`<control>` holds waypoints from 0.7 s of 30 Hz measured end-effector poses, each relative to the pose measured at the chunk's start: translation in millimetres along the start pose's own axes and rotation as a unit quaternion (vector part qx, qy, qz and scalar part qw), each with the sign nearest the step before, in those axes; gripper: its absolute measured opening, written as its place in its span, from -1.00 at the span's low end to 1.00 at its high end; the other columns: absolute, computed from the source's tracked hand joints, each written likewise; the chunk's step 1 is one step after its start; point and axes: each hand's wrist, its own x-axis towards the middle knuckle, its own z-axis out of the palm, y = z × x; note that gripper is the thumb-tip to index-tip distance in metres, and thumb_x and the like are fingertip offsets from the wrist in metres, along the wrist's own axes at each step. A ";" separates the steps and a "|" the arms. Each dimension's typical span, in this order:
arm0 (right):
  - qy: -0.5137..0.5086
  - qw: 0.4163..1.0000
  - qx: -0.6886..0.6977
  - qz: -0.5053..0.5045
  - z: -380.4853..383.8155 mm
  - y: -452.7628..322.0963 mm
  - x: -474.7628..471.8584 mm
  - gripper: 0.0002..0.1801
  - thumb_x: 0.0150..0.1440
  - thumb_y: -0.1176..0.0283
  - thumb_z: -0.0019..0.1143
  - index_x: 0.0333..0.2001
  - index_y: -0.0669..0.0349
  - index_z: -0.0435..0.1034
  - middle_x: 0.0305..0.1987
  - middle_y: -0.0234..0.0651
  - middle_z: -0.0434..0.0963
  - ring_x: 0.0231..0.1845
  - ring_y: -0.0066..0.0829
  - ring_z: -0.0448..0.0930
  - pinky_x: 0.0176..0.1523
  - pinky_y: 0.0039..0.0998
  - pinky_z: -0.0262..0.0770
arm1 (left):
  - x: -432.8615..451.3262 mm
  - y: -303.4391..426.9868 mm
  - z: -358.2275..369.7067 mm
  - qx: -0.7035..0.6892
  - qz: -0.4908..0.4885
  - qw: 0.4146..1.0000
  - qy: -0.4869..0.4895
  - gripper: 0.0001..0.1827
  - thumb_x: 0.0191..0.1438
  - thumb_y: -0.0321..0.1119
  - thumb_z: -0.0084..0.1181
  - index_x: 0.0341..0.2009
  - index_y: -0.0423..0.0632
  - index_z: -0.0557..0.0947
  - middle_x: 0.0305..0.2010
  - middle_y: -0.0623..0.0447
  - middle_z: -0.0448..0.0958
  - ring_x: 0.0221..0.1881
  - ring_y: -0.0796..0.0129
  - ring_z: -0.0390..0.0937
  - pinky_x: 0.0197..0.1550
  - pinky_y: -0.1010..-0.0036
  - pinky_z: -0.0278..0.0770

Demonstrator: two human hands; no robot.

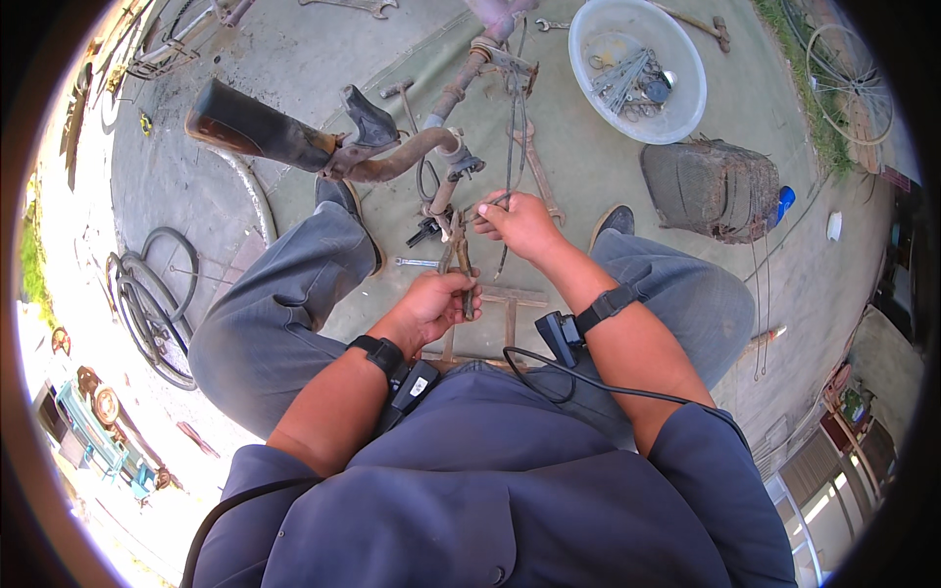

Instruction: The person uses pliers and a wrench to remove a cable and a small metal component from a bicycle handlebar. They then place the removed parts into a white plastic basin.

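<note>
My left hand point(435, 303) grips the handles of worn pliers point(459, 253), whose jaws point away from me towards the lower end of a rusty bicycle handlebar point(445, 192). Just right of the jaws, my right hand point(518, 224) pinches a dark brake cable point(512, 125) between thumb and fingers; the cable runs up along the bicycle frame point(462, 77), and a loose end hangs below the hand. Whether the pliers' jaws hold anything is too small to tell. A black bracket-like part point(424, 231) sits beside the jaws. The bicycle's dark saddle point(257, 126) lies beyond, to the left.
A combination wrench point(417, 262), a large rusty wrench point(542, 173) and a hammer point(401, 95) lie on the ground. At the upper right stand a white plastic basin point(638, 70) of metal parts and a wire basket point(709, 189). Tyres point(151, 309) lie left.
</note>
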 end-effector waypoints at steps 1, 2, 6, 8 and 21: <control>0.000 1.000 -0.011 0.000 -0.1 -0.1 0.0 -0.73 0.30 0.34 0.09 -0.11 0.34 0.53 -0.27 -0.21 0.69 -0.26 -0.44 0.73 -0.21 -0.40 0.65 | -0.6 -0.1 1.0 0.013 0.003 1.000 0.006 -0.86 0.24 -0.41 0.09 -0.13 -0.13 0.59 -0.29 0.01 0.61 -0.28 0.24 0.60 -0.14 0.26 0.60; 0.000 1.000 -0.017 0.000 -0.1 -0.3 0.1 -0.73 0.30 0.34 0.09 -0.10 0.35 0.53 -0.27 -0.21 0.69 -0.25 -0.44 0.73 -0.20 -0.40 0.65 | -1.2 0.3 1.8 0.026 0.001 1.000 0.014 -0.87 0.25 -0.38 0.11 -0.15 -0.11 0.60 -0.31 0.03 0.60 -0.31 0.27 0.58 -0.18 0.29 0.58; 0.002 1.000 -0.017 -0.001 -0.1 -1.0 -0.4 -0.73 0.30 0.34 0.08 -0.10 0.35 0.52 -0.26 -0.21 0.69 -0.25 -0.45 0.73 -0.19 -0.40 0.65 | -2.4 -0.3 5.5 0.051 0.000 0.998 0.046 -0.86 0.29 -0.29 0.15 -0.22 -0.08 0.61 -0.37 0.08 0.57 -0.39 0.34 0.53 -0.27 0.35 0.52; 0.001 1.000 -0.023 -0.001 0.2 -1.4 -0.9 -0.73 0.30 0.34 0.08 -0.10 0.35 0.52 -0.26 -0.20 0.69 -0.25 -0.45 0.73 -0.19 -0.39 0.65 | -1.7 -1.5 6.1 0.060 0.003 0.997 0.056 -0.85 0.30 -0.27 0.15 -0.24 -0.08 0.60 -0.39 0.09 0.55 -0.41 0.35 0.52 -0.29 0.36 0.51; -0.016 0.999 -0.026 0.025 -2.4 -5.5 -3.0 -0.72 0.34 0.36 0.06 -0.04 0.38 0.47 -0.14 -0.15 0.67 -0.15 -0.38 0.73 -0.12 -0.40 0.65 | -4.4 0.4 17.9 0.007 -0.020 0.997 0.080 -0.84 0.34 -0.28 0.08 -0.17 -0.10 0.55 -0.32 0.03 0.56 -0.37 0.32 0.52 -0.24 0.31 0.54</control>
